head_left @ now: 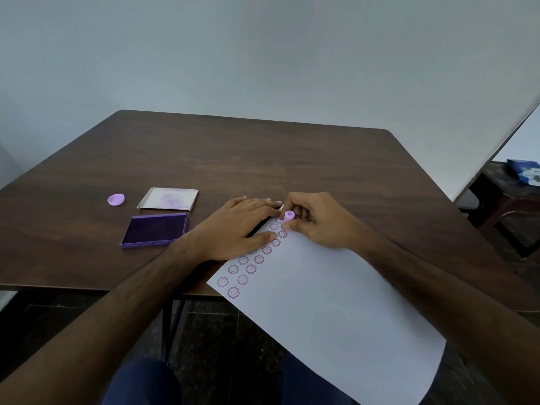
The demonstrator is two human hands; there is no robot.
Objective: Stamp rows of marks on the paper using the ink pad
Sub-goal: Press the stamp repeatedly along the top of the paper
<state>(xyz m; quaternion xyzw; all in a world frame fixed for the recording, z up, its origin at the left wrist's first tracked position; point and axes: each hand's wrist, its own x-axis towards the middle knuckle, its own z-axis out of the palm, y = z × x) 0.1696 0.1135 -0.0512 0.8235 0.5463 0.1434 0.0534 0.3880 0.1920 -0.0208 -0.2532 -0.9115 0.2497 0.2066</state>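
Paper [336,302] lies skewed across the near edge of the table [263,159], its near part overhanging toward your lap, so most of the sheet has no support under it. Keep your stamping on the part backed by wood, which is where your fingers work now. Your left hand [233,229] lies flat with fingers spread, pinning the sheet's far-left margin; keep that weight down, since I judge the overhang could let the paper slide. Your right hand [315,220] is closed around the small pink stamp [289,216], pinching it between thumb and fingertips just beyond your left fingertips, at the far end of the second row of marks [251,268]. Whether its face touches the paper, I cannot tell. Hold it upright, press straight down, lift straight up, and match the spacing of the mark nearest your thumb. For more ink, the open ink pad [155,229] sits left of your left wrist, its lid [169,198] just behind it and a pink cap [116,199] further left.
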